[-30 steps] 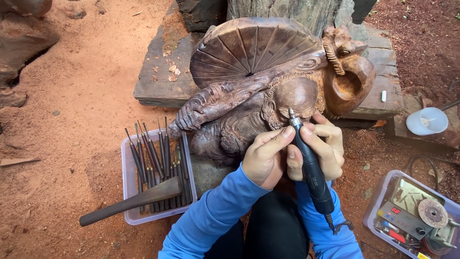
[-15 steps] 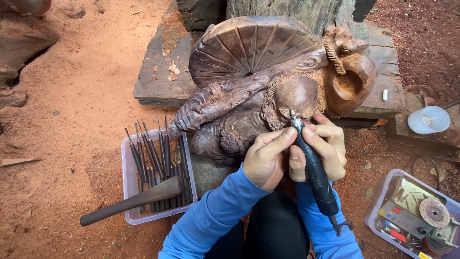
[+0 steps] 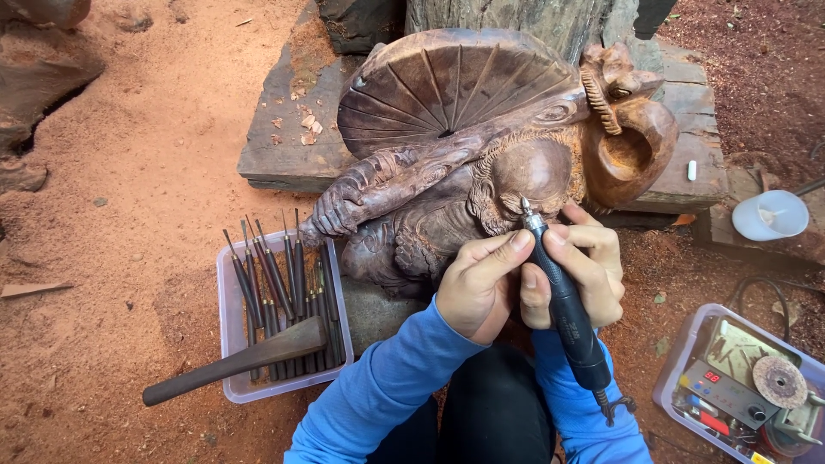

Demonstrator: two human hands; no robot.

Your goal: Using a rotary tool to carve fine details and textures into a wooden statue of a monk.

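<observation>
Red dirt ground [image 3: 129, 172] surrounds the wooden carving [image 3: 464, 146]; both hands' [image 3: 481, 283] grip holds a rotary tool [image 3: 563, 301].

You worked over bare red-brown dirt ground [image 3: 129, 215]. On it lay a weathered wooden slab [image 3: 284, 129] carrying the carved wooden figure [image 3: 464, 137] and a few wood chips [image 3: 305, 125]. Also on the dirt sat a clear tub of chisels [image 3: 279, 301], another plastic tub [image 3: 739, 387] and a white cup [image 3: 769, 215].
</observation>
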